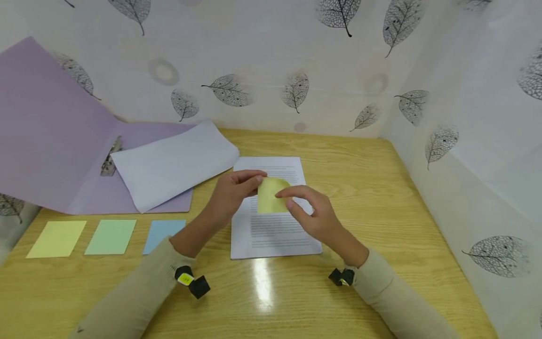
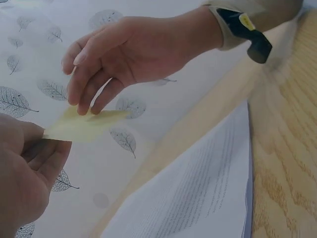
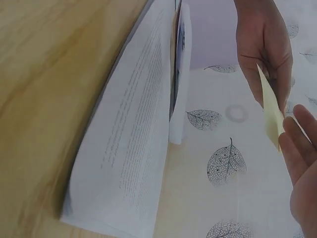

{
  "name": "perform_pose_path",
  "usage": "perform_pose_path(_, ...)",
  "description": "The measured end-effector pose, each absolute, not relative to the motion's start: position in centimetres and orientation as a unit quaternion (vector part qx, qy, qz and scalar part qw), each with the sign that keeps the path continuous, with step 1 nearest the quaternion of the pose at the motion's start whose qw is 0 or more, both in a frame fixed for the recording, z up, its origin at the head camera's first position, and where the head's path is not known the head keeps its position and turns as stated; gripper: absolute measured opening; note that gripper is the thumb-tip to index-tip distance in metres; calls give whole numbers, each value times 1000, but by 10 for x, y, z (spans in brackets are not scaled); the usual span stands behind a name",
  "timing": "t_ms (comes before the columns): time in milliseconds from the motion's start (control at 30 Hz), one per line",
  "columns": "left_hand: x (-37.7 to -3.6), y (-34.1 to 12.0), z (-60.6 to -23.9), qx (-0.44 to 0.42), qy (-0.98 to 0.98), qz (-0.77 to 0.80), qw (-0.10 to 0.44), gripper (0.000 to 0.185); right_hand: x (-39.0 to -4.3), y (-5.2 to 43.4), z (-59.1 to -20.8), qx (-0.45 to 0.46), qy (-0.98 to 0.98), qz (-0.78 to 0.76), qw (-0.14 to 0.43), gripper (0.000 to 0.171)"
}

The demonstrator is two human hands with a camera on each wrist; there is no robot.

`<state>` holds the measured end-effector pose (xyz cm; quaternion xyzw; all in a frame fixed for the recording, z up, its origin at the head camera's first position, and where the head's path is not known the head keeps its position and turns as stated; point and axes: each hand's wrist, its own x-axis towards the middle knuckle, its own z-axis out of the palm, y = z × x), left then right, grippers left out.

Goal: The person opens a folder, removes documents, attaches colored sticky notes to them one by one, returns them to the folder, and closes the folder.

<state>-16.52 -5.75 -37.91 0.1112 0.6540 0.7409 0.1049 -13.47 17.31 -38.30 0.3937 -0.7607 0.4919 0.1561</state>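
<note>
A small yellow sticky note [image 1: 271, 197] is held in the air over a printed sheet [image 1: 271, 233] that lies on the wooden desk [image 1: 381, 197]. My left hand [image 1: 254, 182] pinches the note's left edge between thumb and fingers. My right hand [image 1: 292, 200] comes from the right, and its straight fingers touch the note's right side. In the left wrist view the note [image 2: 84, 125] bends under the right hand's fingertips [image 2: 81, 106], while the left hand [image 2: 44, 144] grips its corner. In the right wrist view the note [image 3: 270, 111] stands edge-on between the left hand [image 3: 270, 74] and the right hand's fingers [image 3: 297, 129].
An open purple folder [image 1: 51, 141] with a metal clip [image 1: 110, 157] leans on the back wall at the left, a curled white sheet [image 1: 173, 162] on it. Yellow [image 1: 56, 238], green [image 1: 111, 236] and blue [image 1: 163, 231] note pads lie in a row at the front left. Leaf-patterned walls close in the back and right.
</note>
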Motion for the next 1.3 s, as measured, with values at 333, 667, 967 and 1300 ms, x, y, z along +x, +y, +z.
perform_pose_path(333, -162, -58, -380, 95, 673, 724, 120, 31, -145, 176, -380, 322, -811, 420, 247, 27)
perform_pose_path(667, -160, -60, -389, 94, 684, 710, 137, 29, -153, 180, -383, 276, -856, 400, 179, 16)
perform_pose_path(967, -176, -61, -415, 96, 751, 642, 124, 30, -171, 179, -393, 172, -896, 408, -12, 17)
perform_pose_path(1300, -195, -52, -446, 124, 855, 489, 121, 21, -193, 181, -418, 124, -920, 350, -127, 12)
